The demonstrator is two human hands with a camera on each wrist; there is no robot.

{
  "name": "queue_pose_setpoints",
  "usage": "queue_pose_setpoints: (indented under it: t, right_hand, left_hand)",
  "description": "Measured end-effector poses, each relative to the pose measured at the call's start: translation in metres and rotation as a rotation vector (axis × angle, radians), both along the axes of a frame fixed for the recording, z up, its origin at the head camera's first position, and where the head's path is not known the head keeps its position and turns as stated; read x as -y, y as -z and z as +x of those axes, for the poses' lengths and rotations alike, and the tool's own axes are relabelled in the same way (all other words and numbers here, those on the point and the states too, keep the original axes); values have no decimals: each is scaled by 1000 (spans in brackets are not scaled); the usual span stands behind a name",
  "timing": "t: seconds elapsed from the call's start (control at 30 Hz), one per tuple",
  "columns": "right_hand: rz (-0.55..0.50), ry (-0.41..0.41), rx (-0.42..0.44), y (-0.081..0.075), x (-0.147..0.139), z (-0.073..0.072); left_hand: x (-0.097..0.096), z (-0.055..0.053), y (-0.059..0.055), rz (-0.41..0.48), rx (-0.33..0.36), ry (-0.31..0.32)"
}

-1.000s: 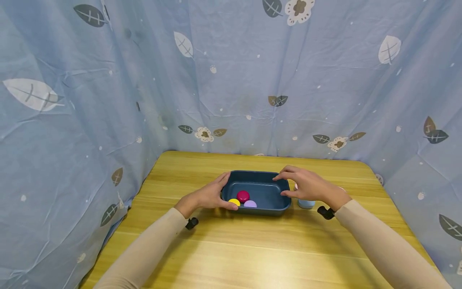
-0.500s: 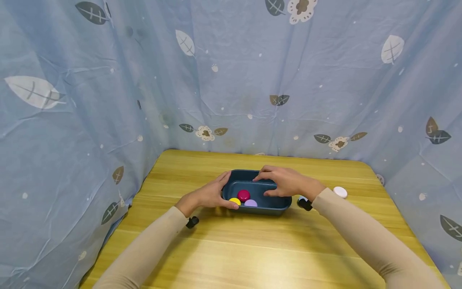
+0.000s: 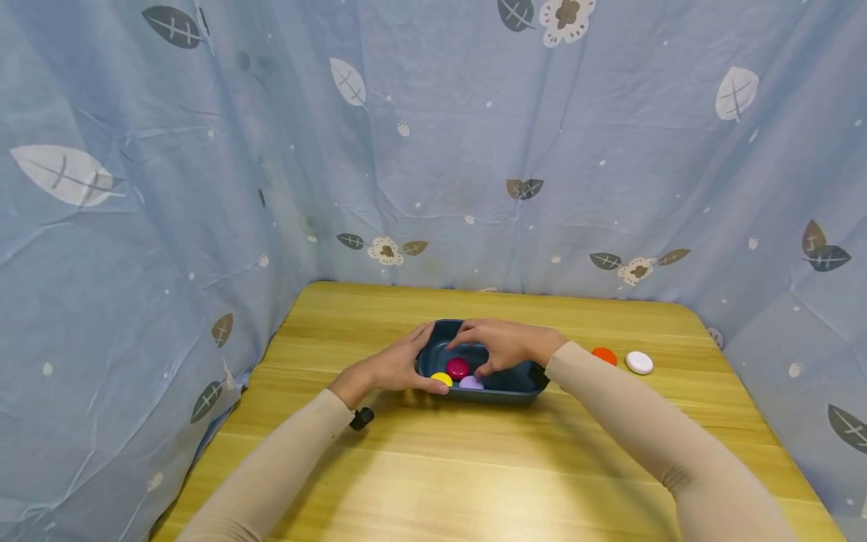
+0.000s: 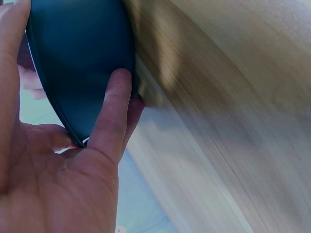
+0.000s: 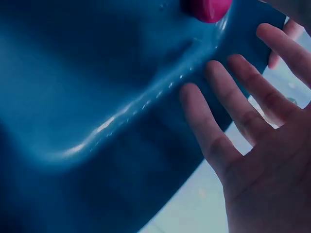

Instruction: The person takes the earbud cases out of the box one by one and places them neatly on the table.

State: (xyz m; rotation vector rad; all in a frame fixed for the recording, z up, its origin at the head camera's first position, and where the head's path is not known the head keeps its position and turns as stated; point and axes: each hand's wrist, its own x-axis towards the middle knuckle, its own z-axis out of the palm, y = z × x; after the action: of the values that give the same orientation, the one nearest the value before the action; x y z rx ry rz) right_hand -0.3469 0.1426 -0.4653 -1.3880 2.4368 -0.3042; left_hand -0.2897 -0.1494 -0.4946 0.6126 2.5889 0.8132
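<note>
At the left, the left hand (image 3: 389,367) holds the left end of the tray (image 3: 501,397), with the thumb along the near wall and the other fingers at the end; its grip is firm there, as half a second ago, and the tray stays in the same place on the desk (image 3: 440,467). Inside the tray, in the near left part, lie the yellow disc (image 3: 442,379), then the red disc (image 3: 457,368), then the purple disc (image 3: 471,382), close together and not moved. What has changed is the right hand (image 3: 503,342): it has come from the right end of the tray toward the left, and now it is above these discs. Its grip is released, with the fingers bent and spread and nothing seen between them. The thumb is just beside the purple disc; if it touches, I cannot tell. For the work this means, I judge, that the red and purple discs are now within its reach, but none is taken yet. Farther right, past the tray, the orange disc (image 3: 604,355) has come into sight behind the right sleeve (image 3: 630,406), and the white disc (image 3: 639,362) lies beside it on the desk.
</note>
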Motion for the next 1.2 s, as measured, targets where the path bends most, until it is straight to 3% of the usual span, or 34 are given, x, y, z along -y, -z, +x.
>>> queue_pose_setpoints:
  t: [0.3, 0.8, 1.2]
  right_hand:
    - [45, -32, 91, 7, 19, -10]
    - [85, -39, 73, 15, 29, -16]
    - [-8, 2, 74, 8, 13, -13]
  left_hand:
    - [2, -3, 4, 15, -8, 14]
    - [2, -5, 4, 8, -19, 26]
    - [1, -4, 5, -7, -10, 5]
